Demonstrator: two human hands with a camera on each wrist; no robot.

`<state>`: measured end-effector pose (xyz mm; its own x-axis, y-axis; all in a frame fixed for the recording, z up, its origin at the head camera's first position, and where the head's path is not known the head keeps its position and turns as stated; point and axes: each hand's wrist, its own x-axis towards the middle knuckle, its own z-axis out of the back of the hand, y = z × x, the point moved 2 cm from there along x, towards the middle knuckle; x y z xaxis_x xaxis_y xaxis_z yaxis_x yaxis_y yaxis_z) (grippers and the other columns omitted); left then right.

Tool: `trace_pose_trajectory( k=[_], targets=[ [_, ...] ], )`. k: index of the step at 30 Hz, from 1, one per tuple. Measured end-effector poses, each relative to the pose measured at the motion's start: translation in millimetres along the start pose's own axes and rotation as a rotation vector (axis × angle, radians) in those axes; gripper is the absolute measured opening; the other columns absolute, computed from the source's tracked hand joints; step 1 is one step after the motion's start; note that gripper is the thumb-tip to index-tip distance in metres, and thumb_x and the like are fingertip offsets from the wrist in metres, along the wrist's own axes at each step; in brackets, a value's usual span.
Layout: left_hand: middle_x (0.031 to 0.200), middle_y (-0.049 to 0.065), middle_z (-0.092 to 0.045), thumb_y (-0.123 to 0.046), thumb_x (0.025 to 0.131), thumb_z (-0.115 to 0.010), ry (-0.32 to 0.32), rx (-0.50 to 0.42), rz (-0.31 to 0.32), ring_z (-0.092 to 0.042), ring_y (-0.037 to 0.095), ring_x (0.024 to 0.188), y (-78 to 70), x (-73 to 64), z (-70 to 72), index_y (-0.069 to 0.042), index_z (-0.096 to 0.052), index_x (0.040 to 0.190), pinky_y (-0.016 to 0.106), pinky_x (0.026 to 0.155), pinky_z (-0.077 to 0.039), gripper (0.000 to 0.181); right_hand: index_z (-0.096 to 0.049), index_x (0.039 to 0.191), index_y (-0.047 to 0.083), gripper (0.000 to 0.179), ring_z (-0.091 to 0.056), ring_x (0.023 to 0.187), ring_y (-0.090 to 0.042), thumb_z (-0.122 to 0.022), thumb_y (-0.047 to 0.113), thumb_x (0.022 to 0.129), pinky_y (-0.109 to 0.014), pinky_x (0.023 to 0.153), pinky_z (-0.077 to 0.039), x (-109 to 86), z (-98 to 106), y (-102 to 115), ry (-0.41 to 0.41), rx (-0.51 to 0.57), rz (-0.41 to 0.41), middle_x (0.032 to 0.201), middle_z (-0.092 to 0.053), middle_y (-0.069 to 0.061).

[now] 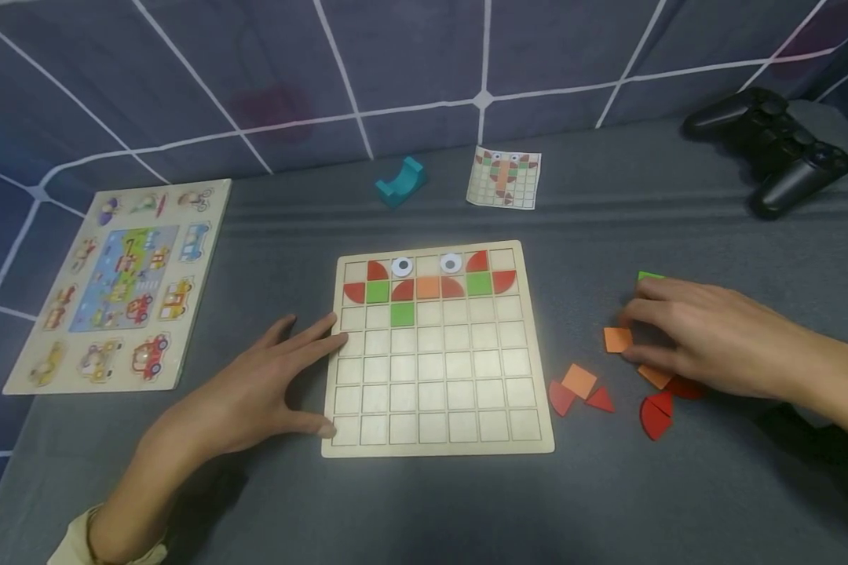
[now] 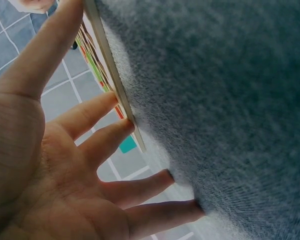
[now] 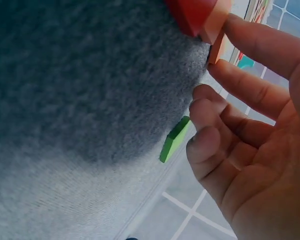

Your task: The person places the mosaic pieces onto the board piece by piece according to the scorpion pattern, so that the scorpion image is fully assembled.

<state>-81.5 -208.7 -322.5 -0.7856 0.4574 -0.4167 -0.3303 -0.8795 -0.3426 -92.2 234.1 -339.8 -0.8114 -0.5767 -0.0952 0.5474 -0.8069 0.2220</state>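
Observation:
On the table lies a wooden grid board (image 1: 431, 365) with red, green and orange pieces and two googly eyes (image 1: 402, 267) in its upper rows. My left hand (image 1: 243, 392) rests at the board's left edge, fingers spread, two fingertips on the rim and the thumb near the lower left corner. To the right of the board, my right hand (image 1: 714, 329) pinches an orange square tile (image 1: 616, 340) between thumb and index finger, the other fingers bent. A green tile (image 3: 174, 140) lies beside that hand, partly hidden by it in the head view.
Loose red pieces (image 1: 655, 417) and another orange square (image 1: 579, 381) lie between board and right hand. A pattern card (image 1: 504, 179) and a teal curved piece (image 1: 401, 182) are behind the board. A picture puzzle (image 1: 120, 286) lies left, a black game controller (image 1: 770, 149) back right.

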Motion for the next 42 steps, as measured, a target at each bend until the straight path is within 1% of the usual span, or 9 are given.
trace_pose_trajectory(
  k=[6,10,15,17,21,26,33,37,42],
  targets=[
    [0.162,0.004,-0.023,-0.059,0.067,-0.083,0.001,-0.001,-0.001,-0.015,0.053,0.142,-0.2,1.1,-0.6,-0.022,-0.041,0.152,0.073,0.098,-0.029,0.102,-0.071,0.096,0.02,0.027,-0.037,0.064,-0.004,-0.087,0.028,0.075,-0.027,0.054,-0.036,-1.4,-2.2,-2.9,-0.019,0.011,0.011,0.082,-0.045,0.012],
    [0.162,0.004,-0.023,-0.06,0.067,-0.083,0.001,-0.003,-0.001,-0.015,0.053,0.142,0.1,1.5,-0.5,-0.022,-0.041,0.152,0.074,0.098,-0.028,0.102,-0.071,0.094,0.022,0.026,-0.042,0.068,-0.004,-0.087,0.028,0.074,-0.03,0.058,-0.042,0.4,-1.4,-1.7,-0.04,0.026,0.02,0.085,-0.049,0.013],
    [0.162,0.004,-0.024,-0.061,0.065,-0.083,0.004,0.001,0.013,-0.015,0.052,0.142,0.9,1.1,-0.3,-0.023,-0.041,0.152,0.074,0.098,-0.029,0.104,-0.071,0.093,0.025,0.023,-0.049,0.076,-0.004,-0.086,0.028,0.075,-0.036,0.066,-0.048,8.3,2.2,9.8,-0.089,0.085,0.044,0.09,-0.056,0.013],
    [0.162,0.004,-0.024,-0.061,0.065,-0.083,0.007,-0.001,0.015,-0.014,0.052,0.143,1.2,0.8,-1.0,-0.023,-0.041,0.152,0.073,0.098,-0.029,0.104,-0.072,0.093,0.024,0.022,-0.049,0.075,-0.004,-0.085,0.03,0.076,-0.035,0.066,-0.047,13.6,4.3,17.1,-0.095,0.1,0.044,0.089,-0.056,0.013],
    [0.162,0.003,-0.023,-0.062,0.066,-0.082,0.008,-0.003,0.005,-0.014,0.052,0.143,1.4,0.8,-3.1,-0.023,-0.041,0.152,0.073,0.099,-0.029,0.103,-0.073,0.093,0.022,0.021,-0.047,0.068,-0.004,-0.084,0.033,0.078,-0.031,0.061,-0.044,29.0,10.1,34.6,-0.091,0.126,0.043,0.085,-0.055,0.011],
    [0.162,0.004,-0.025,-0.063,0.065,-0.082,0.0,-0.002,0.002,-0.015,0.052,0.142,1.1,0.3,-3.1,-0.023,-0.041,0.152,0.073,0.097,-0.03,0.104,-0.072,0.087,0.018,0.013,-0.045,0.063,-0.006,-0.081,0.026,0.082,-0.027,0.055,-0.041,56.0,12.1,63.1,-0.097,0.172,0.089,0.078,-0.052,0.008],
    [0.162,0.004,-0.025,-0.062,0.066,-0.082,-0.01,0.009,-0.01,-0.015,0.052,0.142,2.7,-2.2,0.1,-0.023,-0.041,0.152,0.074,0.095,-0.032,0.103,-0.067,0.077,0.014,0.015,-0.046,0.063,-0.014,-0.077,0.022,0.085,-0.029,0.054,-0.039,99.8,13.3,101.8,-0.052,0.195,0.115,0.072,-0.05,0.004],
    [0.162,0.003,-0.024,-0.062,0.065,-0.083,-0.008,0.017,-0.009,-0.015,0.052,0.142,2.7,-2.4,0.9,-0.024,-0.041,0.152,0.073,0.095,-0.032,0.103,-0.063,0.075,0.015,0.021,-0.046,0.064,-0.015,-0.077,0.025,0.087,-0.03,0.052,-0.039,119.4,13.0,113.5,-0.042,0.19,0.134,0.07,-0.049,0.003],
    [0.162,0.003,-0.025,-0.065,0.065,-0.081,-0.004,0.024,-0.006,-0.015,0.053,0.142,1.5,-0.8,0.8,-0.025,-0.041,0.152,0.074,0.095,-0.032,0.104,-0.063,0.074,0.014,0.019,-0.047,0.061,-0.017,-0.073,0.021,0.088,-0.032,0.049,-0.038,134.4,7.4,118.0,-0.018,0.164,0.106,0.07,-0.05,0.001]
  ],
)
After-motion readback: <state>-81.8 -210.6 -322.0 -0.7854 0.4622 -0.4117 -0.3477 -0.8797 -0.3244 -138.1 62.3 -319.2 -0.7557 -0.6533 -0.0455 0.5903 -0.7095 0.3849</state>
